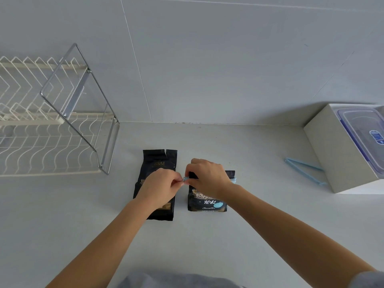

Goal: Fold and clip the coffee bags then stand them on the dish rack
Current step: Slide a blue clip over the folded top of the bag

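Black foil, two packs, lying flat on the white bench [249, 225] at centre frame. Left coffee bag [159, 163]: full length, top unfolded, small tear in its upper edge, lower half partly covered by the left hand [160, 187]. Right coffee bag [207, 202]: just beside it, not touching, shorter, top folded down, white and pale-blue print facing up. Pale blue clip [234, 180] runs across that fold, only its two ends showing. Left hand pinches the clip's left end between thumb and fingertips. Right hand [208, 176] is curled over the folded top, gripping bag and clip together, and its fingertips meet the left hand's at the clip end. Second clip [303, 169], same blue, lies open in a V at right of frame, reaching the foot of a pale box [332, 152]. Clear lidded container [365, 129] sits on the box. Dish rack [52, 142], white wire with chrome frame, stands at left of frame, well apart from both bags, against the tiled wall [207, 59].
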Tool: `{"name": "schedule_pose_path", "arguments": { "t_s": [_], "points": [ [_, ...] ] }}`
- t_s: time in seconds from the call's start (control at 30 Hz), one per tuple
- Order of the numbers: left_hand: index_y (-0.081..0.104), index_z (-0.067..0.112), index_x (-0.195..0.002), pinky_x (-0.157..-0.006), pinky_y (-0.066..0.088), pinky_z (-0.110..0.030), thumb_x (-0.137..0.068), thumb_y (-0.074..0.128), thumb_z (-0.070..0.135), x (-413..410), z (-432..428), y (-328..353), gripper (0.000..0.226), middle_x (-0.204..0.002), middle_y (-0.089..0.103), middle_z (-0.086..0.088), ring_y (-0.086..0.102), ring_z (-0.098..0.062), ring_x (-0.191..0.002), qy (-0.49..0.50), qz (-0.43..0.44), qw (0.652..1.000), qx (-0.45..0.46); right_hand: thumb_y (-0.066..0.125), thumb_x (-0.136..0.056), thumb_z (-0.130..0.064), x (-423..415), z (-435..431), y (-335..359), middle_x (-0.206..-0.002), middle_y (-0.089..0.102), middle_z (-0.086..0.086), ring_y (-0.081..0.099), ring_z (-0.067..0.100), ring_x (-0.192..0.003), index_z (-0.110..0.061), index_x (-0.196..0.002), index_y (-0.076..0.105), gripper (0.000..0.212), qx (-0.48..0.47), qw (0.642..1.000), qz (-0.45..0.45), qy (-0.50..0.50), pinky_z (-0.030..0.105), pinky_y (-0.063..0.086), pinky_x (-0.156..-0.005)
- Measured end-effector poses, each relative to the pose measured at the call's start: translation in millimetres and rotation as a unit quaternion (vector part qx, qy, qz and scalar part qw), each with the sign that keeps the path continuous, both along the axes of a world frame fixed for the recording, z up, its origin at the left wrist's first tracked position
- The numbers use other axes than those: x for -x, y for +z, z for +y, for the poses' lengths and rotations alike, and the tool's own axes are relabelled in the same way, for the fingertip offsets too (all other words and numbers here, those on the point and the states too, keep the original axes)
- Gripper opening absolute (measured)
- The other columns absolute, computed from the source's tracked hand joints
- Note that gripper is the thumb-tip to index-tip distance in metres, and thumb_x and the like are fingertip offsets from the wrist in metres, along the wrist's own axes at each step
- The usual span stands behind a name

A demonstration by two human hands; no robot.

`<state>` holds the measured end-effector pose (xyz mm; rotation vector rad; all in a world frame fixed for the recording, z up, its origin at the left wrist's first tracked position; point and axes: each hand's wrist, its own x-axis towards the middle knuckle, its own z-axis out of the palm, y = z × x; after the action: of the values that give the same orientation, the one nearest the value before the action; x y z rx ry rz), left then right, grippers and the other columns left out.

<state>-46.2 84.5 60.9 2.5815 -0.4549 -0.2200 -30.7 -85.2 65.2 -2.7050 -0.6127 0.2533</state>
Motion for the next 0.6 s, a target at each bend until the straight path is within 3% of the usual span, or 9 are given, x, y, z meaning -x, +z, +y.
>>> {"name": "schedule_pose_path", "arguments": {
  "t_s": [0.1,0.2,0.37,0.5,0.6],
  "points": [
    [0.072,0.019,-0.084,-0.053,0.037,-0.021,-0.088,0.058,0.029,1,3,-1,0.017,-0.068,0.064,0.005,0.054,-0.013,-0.059,-0.015,-0.001,1.000,0.008,0.058,-0.087,-0.038,2,1,-2,-0.094,0.058,-0.004,0.054,0.018,-0.086,-0.021,-0.094,0.062,0.019,-0.002,1.000,-0.008,-0.001,0.029,0.036,-0.062],
    [0.070,0.019,-0.082,-0.053,0.034,-0.016,-0.088,0.059,0.026,7,3,-4,0.015,-0.064,0.059,0.010,0.053,-0.009,-0.057,-0.001,0.011,0.999,0.033,0.059,-0.086,-0.041,3,0,-3,-0.091,0.058,-0.005,0.053,0.016,-0.084,-0.022,-0.093,0.062,0.021,-0.008,1.000,-0.015,-0.007,0.028,0.036,-0.061],
    [0.071,0.021,-0.083,-0.063,0.050,-0.024,-0.089,0.058,0.025,11,3,-6,0.015,-0.069,0.068,0.009,0.064,-0.012,-0.065,0.033,0.081,0.993,0.079,0.060,-0.084,-0.046,0,-7,-1,-0.086,0.056,-0.007,0.052,0.013,-0.073,-0.023,-0.090,0.062,0.024,-0.023,0.999,0.025,0.015,0.025,0.035,-0.056],
    [0.072,0.025,-0.084,-0.057,0.042,-0.016,-0.086,0.062,0.029,5,1,-8,0.011,-0.067,0.066,0.016,0.062,-0.003,-0.065,0.067,0.082,0.992,0.065,0.059,-0.085,-0.047,-3,-7,-1,-0.088,0.057,-0.006,0.054,0.013,-0.074,-0.024,-0.092,0.061,0.024,-0.022,0.999,0.024,0.018,0.025,0.038,-0.058],
    [0.070,0.024,-0.096,-0.063,0.047,-0.018,-0.084,0.064,0.032,2,0,-10,0.015,-0.079,0.065,0.015,0.060,0.000,-0.073,0.062,0.084,0.993,0.057,0.062,-0.083,-0.047,-2,-10,-1,-0.095,0.059,-0.007,0.055,0.013,-0.079,-0.027,-0.102,0.059,0.028,-0.020,0.999,0.030,0.030,0.023,0.037,-0.060]
  ]
}}
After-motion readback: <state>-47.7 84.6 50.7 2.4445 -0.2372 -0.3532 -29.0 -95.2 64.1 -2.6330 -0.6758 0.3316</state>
